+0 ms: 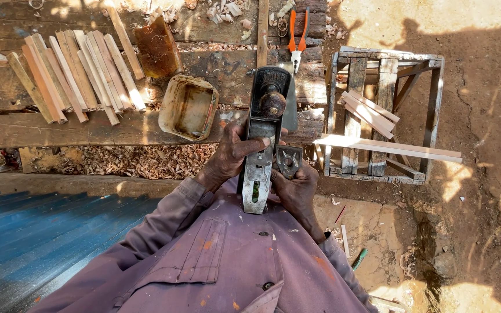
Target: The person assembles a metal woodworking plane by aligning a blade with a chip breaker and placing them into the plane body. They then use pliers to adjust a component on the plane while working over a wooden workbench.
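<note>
Left hand (231,155) was wrapped around a beat-up metal hand plane (264,133), grey and rusty with a dark round knob, held over the bench (88,130) edge against the chest. Right hand (294,186) gripped a small metal cap piece (289,159) just beside it.

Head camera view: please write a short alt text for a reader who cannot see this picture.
Seen from above, a person's left hand and right hand hold a metal hand plane over a wooden workbench. Cut wooden slats, a square container and orange-handled pliers lie on the bench, with a small wooden frame at the right.
</note>
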